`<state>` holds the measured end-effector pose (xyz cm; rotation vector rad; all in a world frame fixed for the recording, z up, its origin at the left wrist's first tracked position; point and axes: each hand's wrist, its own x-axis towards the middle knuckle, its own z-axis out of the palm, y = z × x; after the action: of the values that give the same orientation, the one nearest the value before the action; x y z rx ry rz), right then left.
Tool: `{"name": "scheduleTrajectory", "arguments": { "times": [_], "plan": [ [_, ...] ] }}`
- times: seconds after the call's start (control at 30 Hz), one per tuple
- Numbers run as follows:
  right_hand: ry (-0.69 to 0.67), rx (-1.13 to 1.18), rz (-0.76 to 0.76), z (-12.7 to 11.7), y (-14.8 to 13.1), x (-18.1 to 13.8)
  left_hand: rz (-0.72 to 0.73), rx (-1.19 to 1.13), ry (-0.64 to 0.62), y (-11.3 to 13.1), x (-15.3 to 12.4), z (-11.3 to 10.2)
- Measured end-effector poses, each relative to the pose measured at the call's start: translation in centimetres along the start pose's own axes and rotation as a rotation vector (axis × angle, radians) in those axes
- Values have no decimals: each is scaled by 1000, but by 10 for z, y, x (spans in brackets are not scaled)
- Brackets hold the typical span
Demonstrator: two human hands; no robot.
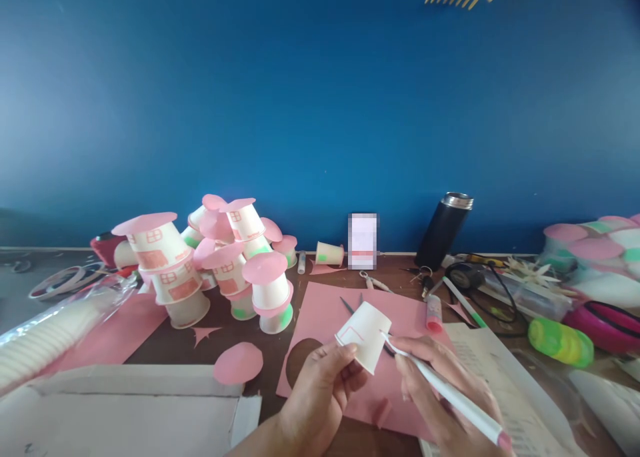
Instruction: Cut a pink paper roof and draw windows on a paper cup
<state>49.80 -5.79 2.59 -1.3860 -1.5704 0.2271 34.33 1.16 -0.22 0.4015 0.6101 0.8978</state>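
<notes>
From the head view, the left hand (320, 390) has its grip closed around a small white paper cup (364, 335), held tilted just above a pink paper sheet (320, 317) that lies on the brown surface (165, 343); a pink outline is drawn on the cup's side. The right hand (440, 383) has its grip clenched on a white pen (440, 383) with a pink end, and the pen's tip touches the cup's wall. A cut pink paper circle (239, 363) lies left of the sheet, near an open cardboard box (125, 403). Farther back on the left stands a pile of decorated cups (215, 263) with pink round tops, some bearing drawn windows. A sleeve of stacked plain cups (45, 337) in plastic lies at the far left. A black flask (443, 230) stands against the blue wall (300, 97), a glue stick (433, 312) lies just right of the sheet, and small scissors (373, 281) lie behind it. A green-yellow bottle (560, 341) lies at the right.
</notes>
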Motion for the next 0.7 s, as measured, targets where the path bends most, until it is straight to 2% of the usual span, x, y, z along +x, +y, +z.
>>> {"name": "scheduleTrajectory", "arguments": {
  "times": [0.2, 0.7],
  "plan": [
    [-42, -75, 60, 5, -1, -4, 28, 60, -81, 0, 0, -1],
    [-64, -170, -3, 6, -1, -3, 49, 215, -153, 4, -4, 7]
  ]
}}
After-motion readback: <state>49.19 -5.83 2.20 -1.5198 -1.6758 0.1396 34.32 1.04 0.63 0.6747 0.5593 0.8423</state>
